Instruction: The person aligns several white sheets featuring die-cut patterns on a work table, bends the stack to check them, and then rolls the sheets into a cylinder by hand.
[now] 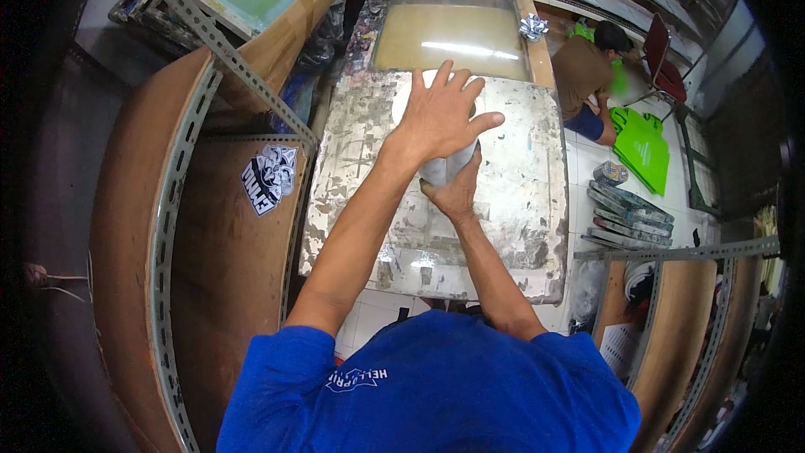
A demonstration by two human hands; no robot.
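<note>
On the paint-stained worktable [352, 201], my right hand [457, 190] wraps round a pale grey, rounded container [442, 172]; what kind it is I cannot make out. Just beyond it, my left hand [438, 113] lies palm down with its fingers and thumb spread. Under that hand and to its left shows a round white thing [405, 101], possibly a lid or tub top. My left hand hides most of it, so I cannot tell whether it joins the grey container.
A framed glass panel [444, 33] fills the table's far end, with a silver bow [533, 28] beside it. Shelving with a metal upright [172, 252] stands left. On the right, a person [587, 75] sits near bright green bags [644, 151] and stacked frames [629, 218].
</note>
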